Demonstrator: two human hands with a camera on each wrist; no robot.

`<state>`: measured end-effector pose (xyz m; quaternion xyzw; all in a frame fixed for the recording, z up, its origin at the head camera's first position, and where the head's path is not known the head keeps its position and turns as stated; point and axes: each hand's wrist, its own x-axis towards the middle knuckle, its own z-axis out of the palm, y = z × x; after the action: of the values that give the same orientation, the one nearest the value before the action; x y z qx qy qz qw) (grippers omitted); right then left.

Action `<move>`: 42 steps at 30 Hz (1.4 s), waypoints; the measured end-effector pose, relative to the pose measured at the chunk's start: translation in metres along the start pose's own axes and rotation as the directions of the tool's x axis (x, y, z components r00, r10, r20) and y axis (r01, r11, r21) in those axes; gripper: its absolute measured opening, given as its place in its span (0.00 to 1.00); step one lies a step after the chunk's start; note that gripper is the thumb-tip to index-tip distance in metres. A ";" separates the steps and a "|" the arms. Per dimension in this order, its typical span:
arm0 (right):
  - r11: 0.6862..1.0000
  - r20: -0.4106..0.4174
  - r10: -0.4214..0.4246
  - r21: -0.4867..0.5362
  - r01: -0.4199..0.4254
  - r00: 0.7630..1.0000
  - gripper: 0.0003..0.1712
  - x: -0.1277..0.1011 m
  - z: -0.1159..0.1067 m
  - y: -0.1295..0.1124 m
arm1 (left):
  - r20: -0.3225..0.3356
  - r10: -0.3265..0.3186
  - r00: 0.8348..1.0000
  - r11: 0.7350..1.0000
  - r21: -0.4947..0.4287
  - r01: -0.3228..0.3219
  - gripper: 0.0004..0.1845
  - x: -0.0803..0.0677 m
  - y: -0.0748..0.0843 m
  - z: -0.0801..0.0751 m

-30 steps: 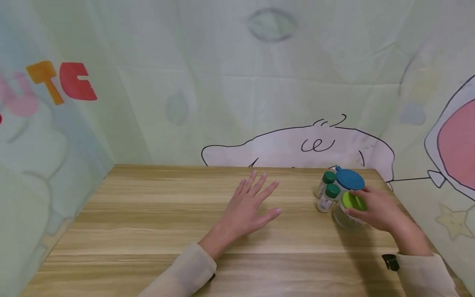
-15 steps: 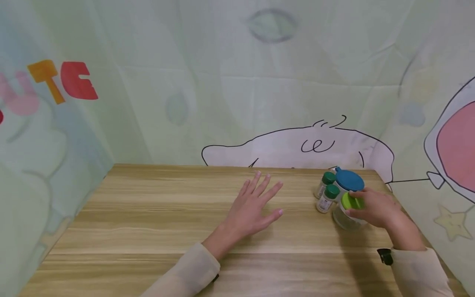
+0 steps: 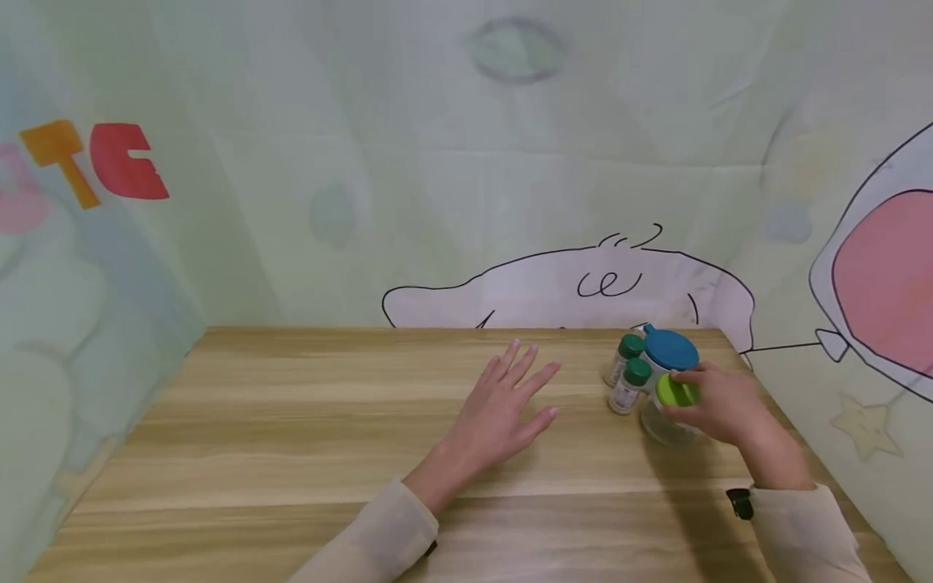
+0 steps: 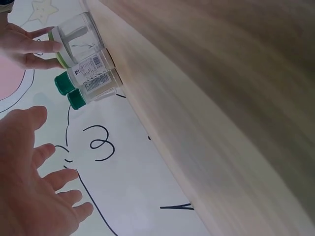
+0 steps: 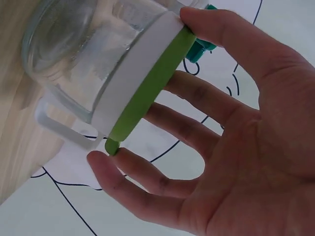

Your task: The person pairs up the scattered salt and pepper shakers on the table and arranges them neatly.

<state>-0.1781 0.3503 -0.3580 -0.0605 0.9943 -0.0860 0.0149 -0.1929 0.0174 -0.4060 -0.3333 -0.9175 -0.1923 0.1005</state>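
Note:
At the right side of the table stands a clear glass jar [image 5: 106, 54] with a white collar, a small handle and a bright green lid [image 3: 674, 392]. My right hand [image 3: 725, 405] grips that lid from above, thumb on one side of the rim and fingers spread over to the other. Farther left my left hand [image 3: 492, 409] hovers palm down over the wood, fingers straight and apart, holding nothing. Beside the jar are two seasoning bottles [image 3: 627, 393] with dark green caps and pale labels. Just behind it is a container with a blue lid [image 3: 670, 350], its body mostly hidden.
The wood-grain table [image 3: 291, 421] ends at a back edge against a cloth backdrop [image 3: 306, 162] printed with cartoon shapes. On the right, the backdrop runs close along the table's side, near the jar and the right forearm.
The head view has turned slightly right. My left hand has drifted a little to the right over the table. My right hand stays on the green lid, and the jar and bottles stand where they were.

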 end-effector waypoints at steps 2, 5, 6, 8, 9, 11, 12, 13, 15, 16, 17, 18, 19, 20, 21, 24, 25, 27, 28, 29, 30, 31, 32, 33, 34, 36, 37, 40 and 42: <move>1.000 0.001 0.021 0.021 -0.021 1.000 0.40 -0.001 0.002 -0.001 | 0.005 -0.005 1.000 1.000 -0.005 0.005 0.33 0.000 0.000 0.001; 0.996 0.009 0.064 0.065 -0.065 0.998 0.41 -0.004 0.003 0.000 | 0.021 -0.001 1.000 1.000 -0.012 0.002 0.33 0.001 0.002 0.002; 0.994 0.011 0.073 0.077 -0.073 0.997 0.42 -0.005 0.003 0.000 | 0.027 0.000 1.000 1.000 -0.017 0.001 0.33 0.002 0.003 0.002; 0.992 0.010 0.078 0.094 -0.079 0.997 0.42 -0.006 0.004 0.002 | 0.040 0.001 0.999 1.000 -0.019 -0.001 0.33 0.004 0.006 0.002; 0.992 0.008 0.074 0.099 -0.074 0.997 0.42 -0.006 0.005 0.002 | 0.042 0.003 0.999 1.000 -0.019 -0.002 0.33 0.005 0.007 0.002; 0.993 0.005 0.064 0.099 -0.064 0.998 0.42 -0.006 0.005 0.003 | 0.048 0.003 0.999 1.000 -0.021 -0.002 0.33 0.007 0.010 0.002; 0.993 0.006 0.061 0.097 -0.062 0.998 0.42 -0.006 0.005 0.003 | 0.049 0.003 0.999 1.000 -0.020 -0.002 0.33 0.007 0.011 0.003; 0.994 0.008 0.061 0.095 -0.061 0.998 0.42 -0.006 0.005 0.003 | 0.050 0.003 0.999 1.000 -0.017 -0.002 0.33 0.008 0.012 0.003; 0.994 0.018 0.067 0.089 -0.068 0.998 0.43 -0.007 0.004 0.002 | 0.050 0.002 0.999 1.000 -0.007 -0.001 0.32 0.008 0.013 0.004; 0.994 0.024 0.070 0.085 -0.072 0.997 0.43 -0.007 0.003 0.002 | 0.049 0.002 0.999 1.000 -0.002 -0.002 0.32 0.008 0.013 0.004; 0.994 0.029 0.072 0.080 -0.074 0.997 0.43 -0.006 0.003 0.002 | 0.048 0.002 0.999 1.000 0.001 -0.002 0.32 0.009 0.013 0.004; 0.994 0.035 0.074 0.074 -0.076 0.997 0.43 -0.006 0.002 0.002 | 0.046 0.002 0.999 1.000 0.000 -0.002 0.32 0.009 0.013 0.005; 0.994 0.039 0.076 0.070 -0.078 0.996 0.43 -0.006 0.001 0.002 | 0.043 0.004 0.999 1.000 -0.004 -0.004 0.32 0.009 0.013 0.005; 0.995 0.044 0.078 0.066 -0.081 0.996 0.43 -0.005 0.000 0.002 | 0.042 0.005 0.999 1.000 -0.006 -0.005 0.32 0.010 0.014 0.005; 0.995 0.048 0.080 0.062 -0.083 0.996 0.43 -0.005 -0.001 0.002 | 0.040 0.009 0.999 1.000 -0.012 -0.008 0.32 0.011 0.014 0.006; 0.995 0.056 0.079 0.057 -0.083 0.995 0.43 -0.004 -0.003 0.002 | 0.035 0.016 0.999 0.999 -0.032 -0.015 0.32 0.014 0.016 0.007; 0.995 0.060 0.079 0.057 -0.082 0.995 0.43 -0.004 -0.004 0.002 | 0.033 0.018 0.999 0.999 -0.032 -0.017 0.32 0.015 0.017 0.007; 0.995 0.066 0.074 0.057 -0.078 0.995 0.43 -0.003 -0.004 0.002 | 0.033 0.019 0.999 0.999 -0.030 -0.018 0.32 0.018 0.018 0.009; 0.995 0.070 0.075 0.059 -0.079 0.995 0.43 -0.002 -0.004 0.001 | 0.032 0.019 0.999 0.999 -0.027 -0.018 0.32 0.019 0.019 0.010; 0.995 0.072 0.073 0.059 -0.077 0.995 0.44 -0.002 -0.004 0.001 | 0.031 0.017 0.999 1.000 -0.025 -0.017 0.32 0.020 0.019 0.011; 0.995 0.075 0.073 0.058 -0.078 0.994 0.44 -0.001 -0.004 0.000 | 0.031 0.017 0.999 1.000 -0.022 -0.016 0.32 0.021 0.020 0.012; 0.995 0.078 0.073 0.059 -0.078 0.994 0.44 -0.001 -0.004 0.000 | 0.030 0.017 0.999 1.000 -0.018 -0.016 0.32 0.022 0.020 0.013; 0.995 0.081 0.075 0.059 -0.080 0.994 0.44 0.000 -0.003 -0.001 | 0.028 0.019 0.999 1.000 -0.018 -0.018 0.32 0.023 0.021 0.014; 0.995 0.083 0.078 0.059 -0.083 0.993 0.45 0.000 -0.004 -0.001 | 0.025 0.022 0.999 1.000 -0.016 -0.022 0.32 0.024 0.022 0.015; 0.994 0.087 0.083 0.059 -0.088 0.993 0.45 0.000 -0.004 -0.001 | 0.024 0.027 0.999 1.000 -0.014 -0.027 0.32 0.025 0.022 0.016; 0.994 0.092 0.090 0.055 -0.095 0.992 0.45 0.000 -0.004 -0.001 | 0.024 0.039 0.999 0.999 -0.011 -0.038 0.32 0.028 0.025 0.017; 0.994 0.096 0.094 0.053 -0.099 0.991 0.46 0.000 -0.005 -0.001 | 0.025 0.045 0.999 0.999 -0.012 -0.044 0.31 0.029 0.026 0.017; 0.993 0.107 0.108 0.045 -0.113 0.988 0.46 -0.001 -0.006 0.000 | 0.036 0.056 0.998 0.998 -0.012 -0.055 0.31 0.036 0.031 0.018; 0.992 0.107 0.114 0.036 -0.118 0.988 0.46 -0.001 -0.007 0.000 | 0.036 0.064 0.997 0.998 -0.017 -0.063 0.31 0.040 0.034 0.019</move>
<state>-0.1771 0.3521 -0.3510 -0.0068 0.9920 -0.1027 0.0735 -0.2024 0.0724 -0.4012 -0.3666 -0.9065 -0.1903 0.0872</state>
